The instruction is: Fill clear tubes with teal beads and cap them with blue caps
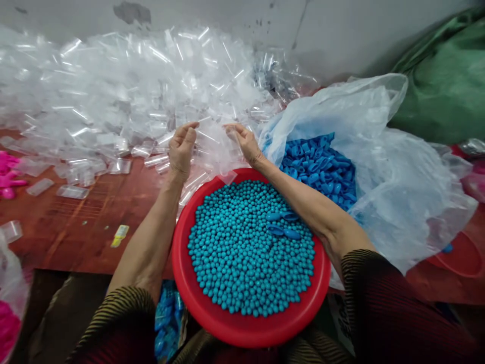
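Observation:
My left hand [182,149] reaches to the near edge of a heap of clear plastic tubes [151,91], its thumb and forefinger pinched together. Across from it, my right hand [243,142] points inward with its fingers drawn together. See-through plastic [212,144] lies between and below both hands; its transparency hides what each pinch holds. Beneath my forearms stands a red basin [182,273] filled with small teal balls [242,253]. Two pairs of blue scoop-shaped plastic pieces [284,232] rest on the balls, close to my right forearm.
Right of the basin, a white plastic bag [401,197] lies open around many blue plastic pieces [318,167]. Behind it is a green sack [443,86]. Pink pieces [10,174] and loose tubes lie at left on the reddish table [71,232]. A wall closes the back.

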{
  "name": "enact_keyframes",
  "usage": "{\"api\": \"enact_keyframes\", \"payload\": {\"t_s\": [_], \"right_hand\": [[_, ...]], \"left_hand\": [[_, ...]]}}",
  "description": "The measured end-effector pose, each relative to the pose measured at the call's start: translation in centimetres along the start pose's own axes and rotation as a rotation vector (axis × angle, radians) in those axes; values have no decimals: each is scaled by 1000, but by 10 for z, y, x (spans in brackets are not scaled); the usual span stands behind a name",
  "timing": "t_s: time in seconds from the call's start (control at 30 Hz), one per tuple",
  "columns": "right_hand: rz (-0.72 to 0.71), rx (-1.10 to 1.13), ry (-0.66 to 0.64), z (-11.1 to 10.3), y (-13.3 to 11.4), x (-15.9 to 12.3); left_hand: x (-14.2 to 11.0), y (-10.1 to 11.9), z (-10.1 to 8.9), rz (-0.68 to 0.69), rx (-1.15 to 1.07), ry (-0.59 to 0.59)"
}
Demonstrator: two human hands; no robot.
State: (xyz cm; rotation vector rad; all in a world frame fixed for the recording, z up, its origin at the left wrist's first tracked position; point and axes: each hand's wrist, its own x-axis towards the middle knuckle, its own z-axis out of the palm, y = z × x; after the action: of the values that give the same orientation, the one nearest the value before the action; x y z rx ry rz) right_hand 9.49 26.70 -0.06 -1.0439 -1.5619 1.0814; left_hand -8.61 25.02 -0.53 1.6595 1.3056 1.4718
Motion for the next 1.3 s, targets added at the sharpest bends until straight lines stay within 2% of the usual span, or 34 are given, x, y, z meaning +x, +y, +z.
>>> {"api": "enact_keyframes", "payload": {"t_s": [0.07,0.17,0.33,0.43,0.5,0.63,0.8,0.93,1.1,1.17,1.3], "right_hand": [[-93,-102,-23,-4,-10,-11],[-182,-245,-60,-10,-25,-28],[-365,-390,-195,-22,-32,-58],[-355,-472,-287,-27,-25,-81],[-307,-522,-338,-29,-18,-95],[-313,-583,-441,-33,-9,-114],[-323,-701,-508,-36,-7,-117],[-269,-712,-469,-36,-10,-120],[-233,-742,-365,-48,-9,-138],[-256,-743,-319,-55,-9,-148],[-306,-799,-229,-67,-24,-174]], "left_hand": [[-10,12,4,86,-25,60],[-23,30,7,179,62,58],[-41,54,7,367,263,-35],[-54,64,12,436,426,-111],[-64,67,17,414,496,-178],[-88,71,30,242,505,-304],[-103,73,41,244,569,-310],[-100,78,58,244,726,-286],[-111,79,79,183,749,-242],[-117,77,81,160,815,-276],[-120,80,76,227,901,-328]]}}
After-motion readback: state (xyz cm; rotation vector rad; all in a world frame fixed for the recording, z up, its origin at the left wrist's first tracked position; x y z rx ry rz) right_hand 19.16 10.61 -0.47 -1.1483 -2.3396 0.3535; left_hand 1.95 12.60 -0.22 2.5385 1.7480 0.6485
